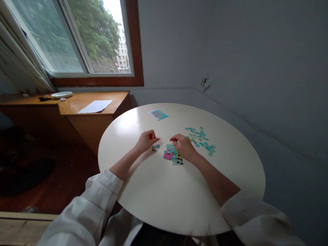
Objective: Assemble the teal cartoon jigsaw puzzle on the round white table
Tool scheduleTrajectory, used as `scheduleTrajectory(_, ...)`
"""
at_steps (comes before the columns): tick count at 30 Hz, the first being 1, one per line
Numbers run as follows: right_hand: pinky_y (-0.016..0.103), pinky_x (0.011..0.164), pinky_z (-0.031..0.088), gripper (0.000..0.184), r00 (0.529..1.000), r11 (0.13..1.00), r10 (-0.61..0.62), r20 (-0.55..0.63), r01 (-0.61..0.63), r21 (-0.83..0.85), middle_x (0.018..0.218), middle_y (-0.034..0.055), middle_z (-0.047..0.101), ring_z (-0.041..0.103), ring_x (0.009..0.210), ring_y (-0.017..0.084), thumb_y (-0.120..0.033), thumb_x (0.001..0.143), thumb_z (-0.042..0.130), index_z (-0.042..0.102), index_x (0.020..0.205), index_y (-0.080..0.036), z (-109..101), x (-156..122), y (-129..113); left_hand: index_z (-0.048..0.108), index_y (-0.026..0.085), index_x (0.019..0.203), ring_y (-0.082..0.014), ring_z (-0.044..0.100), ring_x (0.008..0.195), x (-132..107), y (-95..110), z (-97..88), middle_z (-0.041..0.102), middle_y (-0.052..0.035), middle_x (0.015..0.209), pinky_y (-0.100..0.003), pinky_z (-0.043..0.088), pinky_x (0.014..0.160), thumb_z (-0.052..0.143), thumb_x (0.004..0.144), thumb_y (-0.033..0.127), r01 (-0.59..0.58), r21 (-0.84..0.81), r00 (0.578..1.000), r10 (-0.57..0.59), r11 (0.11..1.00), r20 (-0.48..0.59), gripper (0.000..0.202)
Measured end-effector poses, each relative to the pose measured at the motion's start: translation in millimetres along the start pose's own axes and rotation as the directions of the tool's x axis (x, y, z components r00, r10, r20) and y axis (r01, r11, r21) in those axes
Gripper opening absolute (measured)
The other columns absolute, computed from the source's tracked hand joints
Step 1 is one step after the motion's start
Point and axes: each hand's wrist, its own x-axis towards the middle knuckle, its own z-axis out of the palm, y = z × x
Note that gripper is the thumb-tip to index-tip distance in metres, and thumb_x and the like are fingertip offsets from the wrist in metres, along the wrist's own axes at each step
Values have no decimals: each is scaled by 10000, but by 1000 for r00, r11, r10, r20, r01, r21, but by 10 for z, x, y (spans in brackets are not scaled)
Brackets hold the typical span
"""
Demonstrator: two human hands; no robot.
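A partly joined colourful jigsaw (172,154) lies near the middle of the round white table (153,191). My right hand (183,146) rests at its right edge, fingers curled in a pinch over the top of the jigsaw; what they hold is too small to name. My left hand (146,139) is curled closed just left, above a small cluster of joined pieces (155,147). Several loose teal pieces (201,137) are scattered to the right of my right hand.
A small picture card (158,114) lies at the table's far side. A wooden counter (84,107) at the left holds a sheet of paper (95,106) and a white plate (62,94). Grey walls close in behind and right.
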Motion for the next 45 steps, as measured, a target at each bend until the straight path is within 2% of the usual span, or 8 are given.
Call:
scheduleTrajectory(7, 284, 746, 436, 214, 1000, 1000, -8, -5, 8, -4, 795, 49, 639, 575, 761, 156, -43, 703, 454, 624, 741, -168, 9, -3, 19, 193, 196, 551, -81, 212, 542, -21, 95, -34, 229, 67, 538, -220, 240, 528, 539, 681, 275, -30, 1, 999, 30, 1000, 26, 378)
scheduleTrajectory(16, 281, 742, 437, 223, 1000, 1000, -10, -7, 10, 3, 794, 40, 638, 571, 746, 149, -42, 700, 454, 630, 742, -174, 4, -10, 24, 160, 196, 545, -87, 212, 556, -33, 183, -52, 234, 50, 569, -229, 260, 536, 514, 682, 228, -40, 20, 998, 39, 999, 41, 381)
scheduleTrajectory(21, 282, 750, 433, 221, 1000, 1000, -5, -7, 5, 2, 803, 47, 641, 576, 762, 153, -42, 708, 451, 628, 742, -169, 11, -6, 18, 155, 196, 548, -82, 188, 540, -26, 131, -32, 197, 55, 559, -228, 223, 511, 523, 697, 259, -33, 16, 999, 32, 999, 34, 402)
scheduleTrajectory(26, 273, 731, 435, 225, 1000, 1000, -10, -3, 10, 0, 770, 34, 632, 565, 725, 144, -41, 702, 450, 626, 734, -178, 6, -8, 8, 130, 199, 537, -77, 138, 512, -14, 61, -14, 125, 67, 523, -232, 159, 483, 533, 706, 320, 16, 28, 1000, -16, 999, -21, 453)
scheduleTrajectory(29, 274, 731, 435, 225, 1000, 1000, -13, -6, 13, -2, 771, 33, 630, 560, 719, 143, -41, 697, 451, 626, 738, -177, 9, -8, 11, 188, 196, 522, -74, 178, 503, -12, 43, -10, 182, 73, 500, -223, 189, 485, 541, 691, 313, 26, 36, 999, -25, 999, -26, 409)
scheduleTrajectory(33, 276, 734, 434, 218, 1000, 1000, -13, -6, 13, 1, 772, 34, 632, 560, 720, 144, -44, 696, 456, 624, 734, -177, 16, -4, 18, 321, 187, 537, -79, 286, 507, -7, 14, -5, 337, 66, 504, -216, 253, 502, 552, 660, 272, 31, 44, 999, -30, 999, -17, 274)
scheduleTrajectory(36, 277, 733, 434, 215, 1000, 1000, -6, -5, 6, 6, 766, 37, 629, 560, 713, 144, -47, 697, 455, 625, 735, -174, 18, -4, 18, 356, 183, 553, -83, 351, 518, -8, 3, -1, 433, 49, 545, -217, 294, 517, 536, 647, 230, 37, 41, 999, -37, 998, -8, 209)
scheduleTrajectory(45, 280, 725, 435, 214, 1000, 1000, -2, 0, 2, 7, 765, 40, 622, 557, 716, 148, -50, 695, 451, 624, 745, -166, 9, -10, 6, 343, 182, 537, -77, 370, 503, -32, 52, -4, 464, 51, 531, -207, 295, 492, 513, 578, 146, 56, 36, 998, -57, 998, 18, 178)
